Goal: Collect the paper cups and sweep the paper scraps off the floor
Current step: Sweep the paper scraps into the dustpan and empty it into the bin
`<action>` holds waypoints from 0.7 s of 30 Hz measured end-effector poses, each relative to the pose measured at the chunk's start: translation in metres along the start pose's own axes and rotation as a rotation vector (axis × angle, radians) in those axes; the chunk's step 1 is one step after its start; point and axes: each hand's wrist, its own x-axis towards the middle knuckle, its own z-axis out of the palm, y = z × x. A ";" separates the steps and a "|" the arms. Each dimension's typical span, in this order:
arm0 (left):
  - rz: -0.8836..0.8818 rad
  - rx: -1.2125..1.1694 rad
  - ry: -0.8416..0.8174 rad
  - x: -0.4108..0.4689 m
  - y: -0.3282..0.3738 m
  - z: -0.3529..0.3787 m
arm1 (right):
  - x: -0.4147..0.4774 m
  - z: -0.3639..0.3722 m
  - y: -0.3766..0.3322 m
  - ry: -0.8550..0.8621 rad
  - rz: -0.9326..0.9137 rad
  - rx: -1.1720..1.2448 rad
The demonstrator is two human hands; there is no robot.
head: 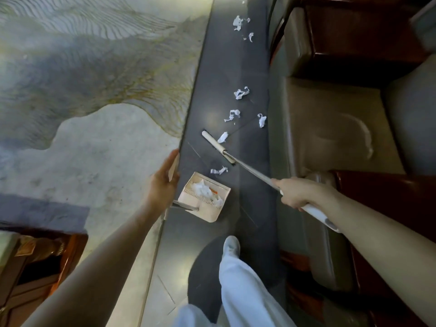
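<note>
**Sweep in progress: scraps on floor, pan part-filled**

Your right hand (295, 192) is closed round the pole of the broom (218, 147), arm extended forward and low. This puts the broom head flat on the dark floor (226, 55), angled across the strip, with one scrap just beyond it. That angle appears chosen to draw litter back toward you.

Your left hand (165, 180) lies against the upright handle of the dustpan (204, 197), fingers nearly straight along it. I cannot tell whether the thumb closes behind it. The pan sits on the floor beside the edge of the rug (94, 102), mouth facing the broom, so that swept paper can run straight in. It already holds white paper.

The scraps (232, 115) lie in a loose trail up the strip between rug and sofa (330, 126). One piece is near the pan's mouth, and the farthest are well apart at the top. No paper cups are in view.

Judgement: sweeping is partly done.
</note>
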 end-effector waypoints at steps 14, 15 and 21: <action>-0.015 0.031 0.008 0.082 0.018 0.024 | 0.022 -0.032 0.015 -0.327 -0.087 0.299; -0.020 0.032 0.007 0.089 0.017 0.024 | 0.018 -0.039 0.018 -0.325 -0.086 0.289; 0.003 0.052 0.017 0.131 0.025 0.026 | 0.019 -0.082 0.023 -0.206 -0.047 0.249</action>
